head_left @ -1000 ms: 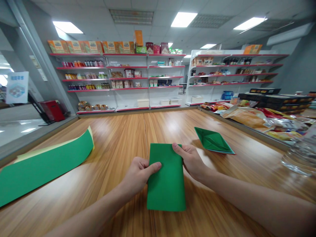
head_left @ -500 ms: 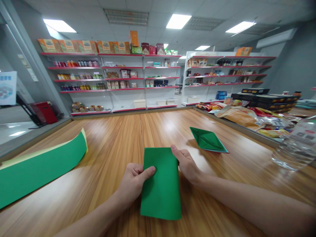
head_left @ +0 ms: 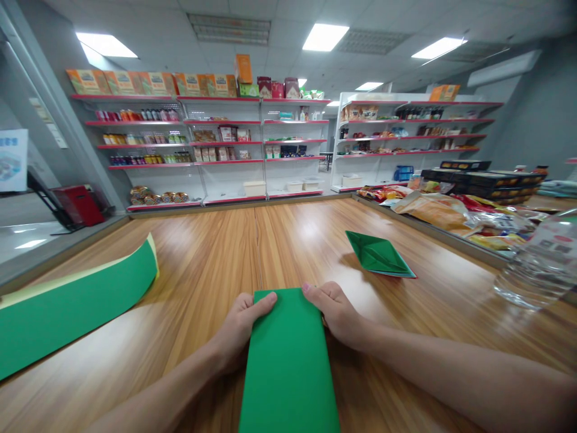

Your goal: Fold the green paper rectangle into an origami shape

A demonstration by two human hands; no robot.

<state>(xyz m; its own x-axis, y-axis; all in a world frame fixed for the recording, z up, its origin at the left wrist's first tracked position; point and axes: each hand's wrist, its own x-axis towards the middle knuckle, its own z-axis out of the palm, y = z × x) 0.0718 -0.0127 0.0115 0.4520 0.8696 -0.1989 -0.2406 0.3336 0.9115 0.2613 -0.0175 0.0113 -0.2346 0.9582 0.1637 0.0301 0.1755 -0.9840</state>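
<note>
A green sheet of paper [head_left: 288,367], folded into a long rectangle, stretches from between my hands down past the bottom of the view. My left hand [head_left: 241,328] pinches its far left corner, thumb on top and fingers mostly hidden beneath. At the far right corner my right hand [head_left: 340,313] is closed on the same paper, its thumb at the edge. Beyond that hand lies a folded green paper piece [head_left: 381,255], diamond-shaped with creases and a thin pale and red edge underneath. On the left, a long green strip of paper [head_left: 85,300] curls up, showing a pale yellow underside.
The wooden table [head_left: 202,246] has a raised border. A clear plastic bottle [head_left: 536,270] stands at the right. Beyond the right border lie snack packets [head_left: 433,210] and stacked black boxes [head_left: 491,183]. Stocked shelves [head_left: 225,162] line the back.
The green paper in my hands has come closer and shows longer, now running out of view at the bottom. My left hand has shifted up to its far corner. The view has turned slightly right.
</note>
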